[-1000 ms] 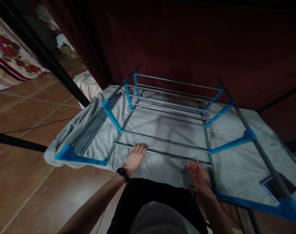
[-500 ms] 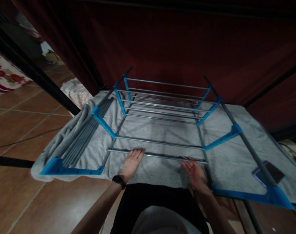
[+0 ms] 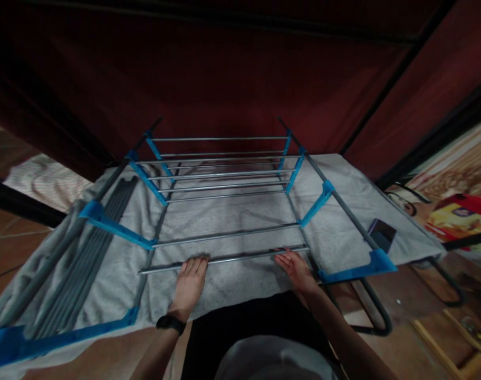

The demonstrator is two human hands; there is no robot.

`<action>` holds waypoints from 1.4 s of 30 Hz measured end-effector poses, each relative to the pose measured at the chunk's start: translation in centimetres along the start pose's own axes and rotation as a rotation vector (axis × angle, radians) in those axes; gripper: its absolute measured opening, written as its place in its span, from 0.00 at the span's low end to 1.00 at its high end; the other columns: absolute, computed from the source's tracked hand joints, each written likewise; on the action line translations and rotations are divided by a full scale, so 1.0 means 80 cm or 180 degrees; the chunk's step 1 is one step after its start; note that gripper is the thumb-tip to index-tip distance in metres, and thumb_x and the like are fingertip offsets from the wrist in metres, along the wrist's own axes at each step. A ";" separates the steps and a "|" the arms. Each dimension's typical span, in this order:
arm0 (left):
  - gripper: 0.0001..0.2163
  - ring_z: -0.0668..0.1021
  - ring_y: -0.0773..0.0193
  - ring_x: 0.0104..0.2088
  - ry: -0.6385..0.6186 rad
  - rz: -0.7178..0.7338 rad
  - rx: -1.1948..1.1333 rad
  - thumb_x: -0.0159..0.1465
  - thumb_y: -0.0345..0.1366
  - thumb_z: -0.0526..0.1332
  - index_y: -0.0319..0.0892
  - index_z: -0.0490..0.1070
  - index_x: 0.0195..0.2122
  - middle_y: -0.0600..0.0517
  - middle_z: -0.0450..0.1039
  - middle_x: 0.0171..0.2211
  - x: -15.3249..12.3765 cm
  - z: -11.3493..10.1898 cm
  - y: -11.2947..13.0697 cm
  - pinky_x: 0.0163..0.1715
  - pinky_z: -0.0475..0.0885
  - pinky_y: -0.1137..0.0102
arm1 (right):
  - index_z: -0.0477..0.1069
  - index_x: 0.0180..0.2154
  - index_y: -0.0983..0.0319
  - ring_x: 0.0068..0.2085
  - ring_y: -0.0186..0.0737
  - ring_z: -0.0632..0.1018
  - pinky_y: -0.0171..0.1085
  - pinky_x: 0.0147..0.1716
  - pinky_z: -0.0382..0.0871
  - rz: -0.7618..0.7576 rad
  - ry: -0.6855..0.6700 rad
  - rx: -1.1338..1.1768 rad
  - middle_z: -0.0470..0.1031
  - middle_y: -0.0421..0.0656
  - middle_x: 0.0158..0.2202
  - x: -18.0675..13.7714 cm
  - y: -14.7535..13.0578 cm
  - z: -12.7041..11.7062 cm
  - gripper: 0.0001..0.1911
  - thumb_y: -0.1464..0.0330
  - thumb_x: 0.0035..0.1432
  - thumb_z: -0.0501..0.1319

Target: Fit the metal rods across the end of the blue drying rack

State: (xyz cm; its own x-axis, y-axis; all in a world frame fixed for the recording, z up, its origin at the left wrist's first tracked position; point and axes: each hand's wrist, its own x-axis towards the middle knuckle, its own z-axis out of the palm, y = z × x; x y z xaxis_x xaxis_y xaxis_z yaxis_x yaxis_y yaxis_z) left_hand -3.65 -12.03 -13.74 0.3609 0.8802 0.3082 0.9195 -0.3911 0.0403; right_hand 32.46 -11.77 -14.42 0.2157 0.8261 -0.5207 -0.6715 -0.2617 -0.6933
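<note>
A grey towel lies spread over a folding drying rack with grey metal rods and blue plastic joints. My left hand rests flat on the towel, fingers stretched out, fingertips touching the nearest rod. My right hand lies open on the towel too, fingers against the right part of that same rod. A black band sits on my left wrist.
A dark phone lies on the towel at the rack's right wing. Dark red curtain behind the rack. A colourful box and a striped cloth sit on the tiled floor at either side.
The view has swung to the right, so the rack now sits further left and the box has come into sight. Both hands stay on the nearest rod.
</note>
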 end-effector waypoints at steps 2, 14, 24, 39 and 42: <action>0.18 0.79 0.52 0.48 0.0049 0.0013 0.0024 0.70 0.29 0.50 0.42 0.74 0.54 0.43 0.80 0.47 -0.001 -0.001 0.000 0.52 0.71 0.57 | 0.73 0.32 0.58 0.38 0.44 0.84 0.52 0.52 0.77 -0.0013 -0.0013 0.0044 0.80 0.40 0.30 -0.001 0.001 -0.002 0.08 0.67 0.52 0.71; 0.17 0.80 0.52 0.44 0.0199 0.0243 0.0235 0.70 0.29 0.49 0.41 0.74 0.54 0.44 0.81 0.44 0.004 -0.023 0.003 0.48 0.71 0.59 | 0.73 0.34 0.60 0.37 0.43 0.83 0.44 0.43 0.81 -0.0084 -0.0195 0.0128 0.81 0.43 0.31 -0.006 -0.018 0.013 0.09 0.66 0.53 0.70; 0.18 0.79 0.53 0.43 0.0284 0.0185 0.0266 0.69 0.26 0.51 0.41 0.74 0.55 0.45 0.81 0.43 0.018 -0.003 0.013 0.49 0.70 0.59 | 0.72 0.31 0.58 0.32 0.39 0.82 0.39 0.35 0.81 -0.0419 -0.0002 0.0354 0.82 0.42 0.31 0.020 -0.020 0.030 0.08 0.69 0.52 0.71; 0.17 0.79 0.51 0.44 0.0291 -0.0144 0.0121 0.70 0.28 0.50 0.41 0.74 0.54 0.45 0.81 0.43 0.012 0.008 0.008 0.52 0.67 0.57 | 0.69 0.26 0.57 0.33 0.37 0.81 0.40 0.45 0.80 -0.0536 0.0010 0.0330 0.78 0.36 0.27 0.028 -0.026 0.010 0.20 0.61 0.42 0.80; 0.17 0.79 0.50 0.47 0.0200 -0.0201 0.0122 0.70 0.27 0.50 0.40 0.74 0.55 0.44 0.81 0.45 0.010 0.007 0.012 0.53 0.67 0.56 | 0.69 0.25 0.58 0.33 0.37 0.81 0.40 0.46 0.80 -0.0532 0.0008 0.0249 0.78 0.36 0.26 0.029 -0.024 0.004 0.20 0.61 0.42 0.80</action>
State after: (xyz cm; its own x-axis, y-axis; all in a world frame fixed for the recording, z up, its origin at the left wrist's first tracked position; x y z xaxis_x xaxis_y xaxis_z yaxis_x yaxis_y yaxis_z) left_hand -2.39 -11.53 -13.98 0.2928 0.8837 0.3652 0.9458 -0.3238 0.0254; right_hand 34.00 -9.21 -14.14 0.3306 0.8535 -0.4028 -0.6792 -0.0812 -0.7294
